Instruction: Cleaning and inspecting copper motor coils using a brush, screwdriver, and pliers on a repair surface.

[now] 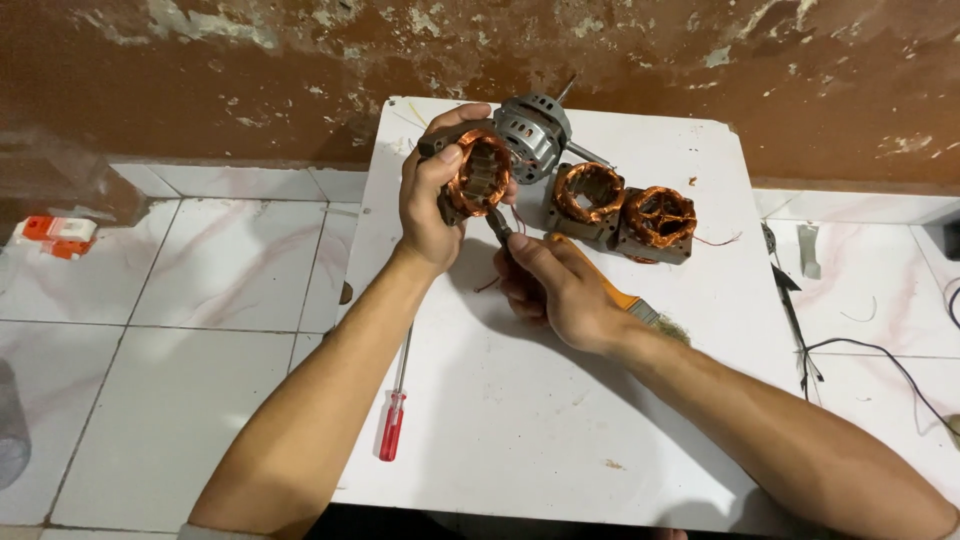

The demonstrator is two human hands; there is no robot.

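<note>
Below, white board [560,400] over pale floor tiles [200,290], peeling brown wall [250,90]; left grip [432,205] around stator [478,175], right [552,290] pinching pliers [499,226].

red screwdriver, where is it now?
Head view, lower left: the red-handled screwdriver lies on the white board's left edge, beside the left forearm, untouched by either hand.

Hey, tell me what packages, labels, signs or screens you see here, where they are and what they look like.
Small box or pack: on the tiled floor at far left by the wall, flat and oblong, orange and white; too blurred to tell its kind.
No labels, signs or screens show on the white table or the wall.
</note>
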